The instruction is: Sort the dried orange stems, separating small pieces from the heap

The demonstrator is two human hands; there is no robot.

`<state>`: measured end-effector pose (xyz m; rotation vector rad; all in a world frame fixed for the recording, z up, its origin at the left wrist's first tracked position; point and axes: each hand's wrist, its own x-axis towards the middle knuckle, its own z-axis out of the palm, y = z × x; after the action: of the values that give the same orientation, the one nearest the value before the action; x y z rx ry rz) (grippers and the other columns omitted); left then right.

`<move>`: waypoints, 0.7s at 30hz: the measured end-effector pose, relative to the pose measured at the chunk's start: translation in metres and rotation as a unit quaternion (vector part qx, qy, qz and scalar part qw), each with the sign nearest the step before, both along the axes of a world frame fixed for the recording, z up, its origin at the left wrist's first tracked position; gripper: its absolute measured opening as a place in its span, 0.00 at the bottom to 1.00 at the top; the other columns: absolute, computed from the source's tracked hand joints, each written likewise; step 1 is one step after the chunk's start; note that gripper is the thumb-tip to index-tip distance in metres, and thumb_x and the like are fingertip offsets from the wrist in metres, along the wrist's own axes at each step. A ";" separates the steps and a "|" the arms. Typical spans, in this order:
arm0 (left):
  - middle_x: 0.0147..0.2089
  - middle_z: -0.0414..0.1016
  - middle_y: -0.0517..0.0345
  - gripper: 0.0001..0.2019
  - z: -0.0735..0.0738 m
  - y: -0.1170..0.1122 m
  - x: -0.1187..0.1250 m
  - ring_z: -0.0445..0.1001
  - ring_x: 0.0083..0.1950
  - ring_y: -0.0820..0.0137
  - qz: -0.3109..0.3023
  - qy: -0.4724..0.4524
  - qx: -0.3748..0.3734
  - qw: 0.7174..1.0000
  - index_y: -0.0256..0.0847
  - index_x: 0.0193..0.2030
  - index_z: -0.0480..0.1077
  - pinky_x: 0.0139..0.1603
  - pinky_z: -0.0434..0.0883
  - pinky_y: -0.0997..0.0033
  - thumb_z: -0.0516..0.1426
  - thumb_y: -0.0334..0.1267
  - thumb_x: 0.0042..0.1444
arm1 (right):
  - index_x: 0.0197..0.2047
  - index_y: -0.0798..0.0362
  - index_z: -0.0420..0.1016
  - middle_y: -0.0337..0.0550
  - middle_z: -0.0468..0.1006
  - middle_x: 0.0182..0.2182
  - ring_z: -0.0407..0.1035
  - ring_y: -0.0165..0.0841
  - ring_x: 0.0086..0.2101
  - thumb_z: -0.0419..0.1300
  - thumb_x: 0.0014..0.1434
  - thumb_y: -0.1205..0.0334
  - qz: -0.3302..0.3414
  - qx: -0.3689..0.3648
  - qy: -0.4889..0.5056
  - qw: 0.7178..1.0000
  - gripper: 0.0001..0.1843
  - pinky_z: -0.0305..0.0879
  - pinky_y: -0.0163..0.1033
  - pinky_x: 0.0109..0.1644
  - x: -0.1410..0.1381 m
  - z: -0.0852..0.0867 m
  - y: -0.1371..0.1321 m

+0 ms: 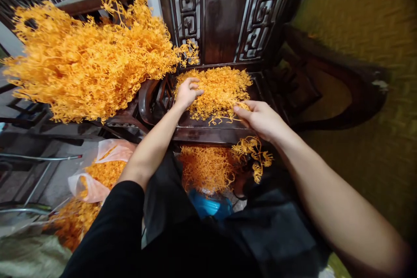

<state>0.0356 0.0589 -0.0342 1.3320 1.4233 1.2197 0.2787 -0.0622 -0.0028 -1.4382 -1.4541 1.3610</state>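
Observation:
A low pile of small orange branching sprigs (221,89), plastic-looking, lies on the dark wooden chair seat (215,134). At the pile's left side is my left hand (188,93), thumb and fingers apart, with no sprig visible in its grasp. My right hand (259,117) is closed in a pinch at the pile's right front corner. It grips an orange sprig (224,119) whose thin stems stretch left over the seat edge. Below that hand hangs another orange sprig cluster (252,156); whether the hand's lower fingers hold it is hidden.
A large heap of orange sprigs (84,61) rises at the left. Between my legs, more orange strands (206,167) sit above a blue plastic container (211,204). An open plastic bag (112,151) of orange pieces stands lower left. The carved chair back (223,21) bounds the far side.

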 end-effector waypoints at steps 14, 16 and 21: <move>0.68 0.72 0.43 0.29 0.009 0.002 0.006 0.73 0.67 0.54 -0.019 0.044 -0.049 0.998 0.42 0.58 0.71 0.60 0.74 0.58 0.68 0.29 0.47 | 0.32 0.52 0.70 0.37 0.67 0.22 0.56 0.29 0.24 0.60 0.65 0.47 0.034 0.071 -0.150 0.985 0.18 0.52 0.37 0.31 0.008 0.004 0.001; 0.71 0.69 0.43 0.29 0.017 -0.008 0.011 0.71 0.69 0.53 -0.075 0.102 -0.034 0.991 0.42 0.63 0.72 0.63 0.72 0.58 0.69 0.34 0.53 | 0.34 0.53 0.73 0.40 0.70 0.25 0.60 0.31 0.26 0.60 0.65 0.48 0.038 0.086 -0.175 0.980 0.17 0.55 0.38 0.32 0.009 0.004 0.003; 0.65 0.77 0.47 0.21 0.040 -0.038 0.027 0.77 0.61 0.59 -0.356 0.094 -0.027 0.929 0.45 0.63 0.76 0.62 0.72 0.56 0.59 0.49 0.67 | 0.37 0.55 0.77 0.44 0.78 0.30 0.67 0.34 0.29 0.59 0.66 0.51 0.070 0.109 -0.250 0.960 0.15 0.59 0.38 0.36 0.007 0.004 0.007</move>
<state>0.0622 0.0212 0.0058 1.7477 0.9339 0.5743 0.2860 -0.0551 0.0013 -1.6276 -1.9902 0.9076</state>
